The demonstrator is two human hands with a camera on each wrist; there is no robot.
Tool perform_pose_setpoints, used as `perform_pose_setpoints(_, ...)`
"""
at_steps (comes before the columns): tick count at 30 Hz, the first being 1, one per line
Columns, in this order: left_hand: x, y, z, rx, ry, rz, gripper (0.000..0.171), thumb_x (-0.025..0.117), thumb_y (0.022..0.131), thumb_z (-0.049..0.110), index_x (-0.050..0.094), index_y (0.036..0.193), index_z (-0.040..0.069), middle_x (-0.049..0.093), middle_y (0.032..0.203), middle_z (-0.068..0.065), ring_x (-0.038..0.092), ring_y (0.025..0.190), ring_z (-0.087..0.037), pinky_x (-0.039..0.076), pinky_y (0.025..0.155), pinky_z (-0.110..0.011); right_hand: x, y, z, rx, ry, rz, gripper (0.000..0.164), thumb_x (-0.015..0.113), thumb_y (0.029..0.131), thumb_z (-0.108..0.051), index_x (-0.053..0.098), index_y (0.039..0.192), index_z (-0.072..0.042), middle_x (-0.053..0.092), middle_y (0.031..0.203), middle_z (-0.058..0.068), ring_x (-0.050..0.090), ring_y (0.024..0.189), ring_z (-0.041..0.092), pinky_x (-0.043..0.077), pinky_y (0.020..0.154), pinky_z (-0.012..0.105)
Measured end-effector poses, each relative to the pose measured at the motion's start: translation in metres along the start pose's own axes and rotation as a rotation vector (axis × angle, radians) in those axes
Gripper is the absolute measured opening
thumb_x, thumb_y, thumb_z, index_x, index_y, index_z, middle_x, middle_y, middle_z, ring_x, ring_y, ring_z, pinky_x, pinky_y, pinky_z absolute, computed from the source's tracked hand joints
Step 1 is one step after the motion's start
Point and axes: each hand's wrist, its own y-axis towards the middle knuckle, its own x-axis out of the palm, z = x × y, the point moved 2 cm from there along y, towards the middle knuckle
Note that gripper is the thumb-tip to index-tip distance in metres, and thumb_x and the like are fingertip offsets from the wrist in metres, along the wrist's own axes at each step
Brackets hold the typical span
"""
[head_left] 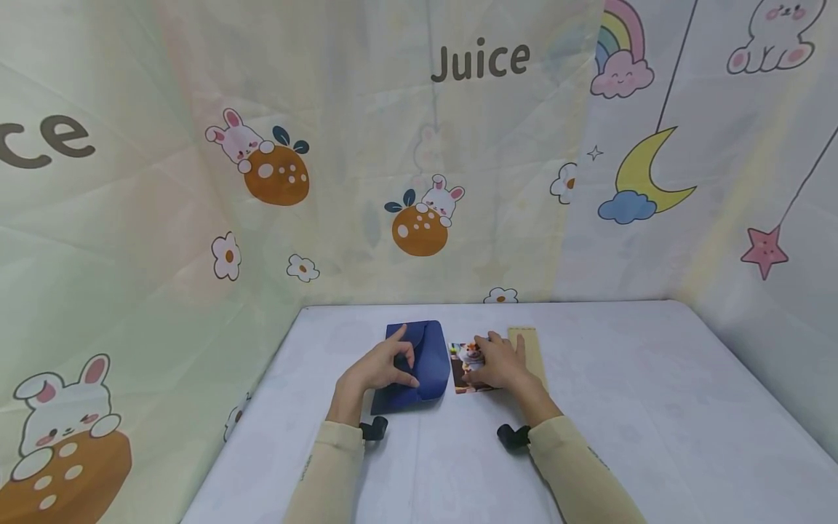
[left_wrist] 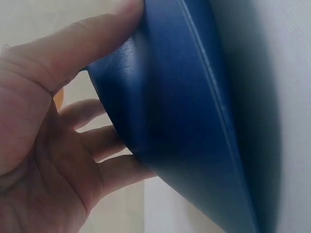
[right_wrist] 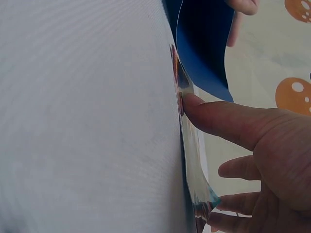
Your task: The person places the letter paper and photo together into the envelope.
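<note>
watching from afar, i see a white counter (head_left: 622, 378) standing before pale, creased fabric walls (head_left: 353, 87) that rise at the left, back and right. printed rabbits (head_left: 65, 420) clutch spotted orange-brown fruit (head_left: 419, 236) among daisies (head_left: 227, 256) and the word "juice" (head_left: 481, 60), while a rainbow (head_left: 620, 30), yellow moon (head_left: 633, 167) and pink star (head_left: 764, 251) decorate the right. soft, even light fills my head view.
</note>
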Motion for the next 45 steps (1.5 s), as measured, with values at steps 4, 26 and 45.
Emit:
perform_pose_setpoints(4, 0.0003, 0.0000, -0.0006, 0.011, -0.007, -0.003, 0.033, 0.095, 0.075, 0.024, 0.063, 0.084, 0.026, 0.014, 0.175, -0.016, 0.022, 0.157, -0.047, 0.027, 0.123, -0.064, -0.0001, -0.0005, -0.0002, 0.001, -0.001, -0.004, 0.094, 0.087, 0.079, -0.051, 0.050, 0.153, -0.007, 0.042, 0.160, 0.026, 0.041, 0.147, 0.050, 0.001, 0.122, 0.074)
perform_pose_setpoints(26, 0.0001, -0.0017, -0.0004, 0.025, -0.008, -0.013, 0.032, 0.092, 0.077, 0.014, 0.064, 0.086, 0.026, 0.020, 0.173, -0.019, 0.024, 0.157, -0.047, 0.024, 0.124, -0.066, -0.0014, -0.0025, -0.0017, 0.002, 0.002, 0.014, 0.095, 0.090, 0.075, -0.049, 0.052, 0.152, -0.009, 0.044, 0.159, 0.025, 0.043, 0.145, 0.048, 0.005, 0.122, 0.074)
perform_pose_setpoints(45, 0.0001, 0.0005, -0.0026, 0.007, -0.002, -0.006, 0.032, 0.093, 0.076, 0.015, 0.065, 0.084, 0.029, 0.008, 0.177, -0.007, 0.019, 0.159, -0.043, 0.023, 0.125, -0.064, -0.0003, 0.0048, -0.0016, -0.020, 0.166, 0.110, 0.065, 0.093, 0.074, -0.015, 0.067, 0.130, 0.005, 0.056, 0.145, 0.030, 0.056, 0.132, 0.048, 0.039, 0.109, 0.066)
